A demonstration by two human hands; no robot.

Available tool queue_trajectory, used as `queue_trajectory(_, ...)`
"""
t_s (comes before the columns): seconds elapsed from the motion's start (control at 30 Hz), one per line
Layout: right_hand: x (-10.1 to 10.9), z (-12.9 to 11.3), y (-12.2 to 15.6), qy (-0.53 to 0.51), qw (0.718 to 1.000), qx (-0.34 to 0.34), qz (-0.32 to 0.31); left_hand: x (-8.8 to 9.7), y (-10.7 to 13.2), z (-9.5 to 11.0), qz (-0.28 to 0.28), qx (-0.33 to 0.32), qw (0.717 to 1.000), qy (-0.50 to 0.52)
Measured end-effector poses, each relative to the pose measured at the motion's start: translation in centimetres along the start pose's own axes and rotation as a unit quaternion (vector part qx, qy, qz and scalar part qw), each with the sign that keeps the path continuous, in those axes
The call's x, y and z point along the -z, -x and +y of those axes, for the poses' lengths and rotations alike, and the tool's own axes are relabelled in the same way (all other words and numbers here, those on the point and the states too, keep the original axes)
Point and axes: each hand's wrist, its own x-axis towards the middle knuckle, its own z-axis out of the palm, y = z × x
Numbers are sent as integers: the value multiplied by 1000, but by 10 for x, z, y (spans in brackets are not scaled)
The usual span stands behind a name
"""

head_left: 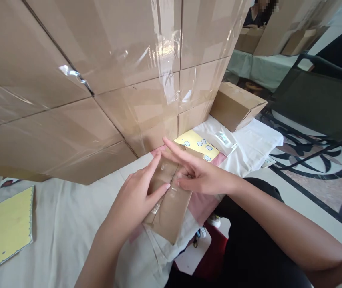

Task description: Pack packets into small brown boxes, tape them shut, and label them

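Observation:
A small, flat cardboard box [169, 212] lies at a slant on the cloth-covered table, a seam running along its top with bits of clear tape. My left hand [139, 188] grips its left side, the thumb pressed on top by the seam and the fingers along the edge. From the right, my right hand [196, 172] holds the box, index finger stretched over its far end and thumb bent against the top. The other right fingers are curled and partly hidden. Behind the box is a yellow patterned sheet [190, 138].
A wall of taped cardboard cartons [135, 100] rises close behind my hands. Another carton [237, 104] and a tape roll [222, 139] are on the right. A yellow sheet [9, 228] lies at left. A dark chair [321, 96] stands right; a person [256, 18] is beyond.

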Motion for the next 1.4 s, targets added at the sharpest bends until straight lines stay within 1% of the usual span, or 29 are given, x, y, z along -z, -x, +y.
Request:
queue_trajectory(0.07,1,0,2,-6,1000,-1,3,-1,-1,-1,-14,-1,1000,9)
queue_trajectory(0.17,3,0,5,-8,1000,-2,10,-3,-1,-1,-2,3,1000,28)
queue_trajectory(0.27,5,0,9,-15,1000,8,18,-7,-1,4,10,44,997,56)
queue_trajectory(0.33,8,0,11,-18,999,18,21,-10,0,11,4,72,996,59)
queue_trajectory(0.37,9,0,13,-18,999,23,22,-11,1,15,-2,73,996,58)
queue_trajectory(0.43,11,0,15,-14,999,32,26,-15,3,25,-14,51,997,56)
queue_trajectory(0.5,12,0,17,-10,999,41,31,-20,6,33,-8,17,998,59)
queue_trajectory(0.6,12,1,16,-10,998,50,42,-28,10,40,21,-11,998,61)
queue_trajectory(0.73,14,5,13,-10,997,52,56,-34,15,44,62,-24,995,71)
queue_trajectory(0.83,18,6,10,-8,996,49,70,-38,18,48,97,-69,990,72)
queue_trajectory(0.87,19,6,9,-7,996,49,74,-39,19,49,97,-91,989,60)
queue_trajectory(0.93,21,7,8,-5,996,49,75,-41,20,51,76,-115,990,25)
queue_trajectory(1.0,22,7,7,-2,996,48,70,-43,20,52,54,-112,992,-1)
queue_trajectory(1.07,23,8,7,4,996,51,67,-44,20,51,47,-100,994,-9)
queue_trajectory(1.23,26,9,7,15,995,72,63,-46,20,51,66,-106,992,-18)
queue_trajectory(1.4,37,6,4,31,993,94,57,-48,22,53,85,-118,988,-54)
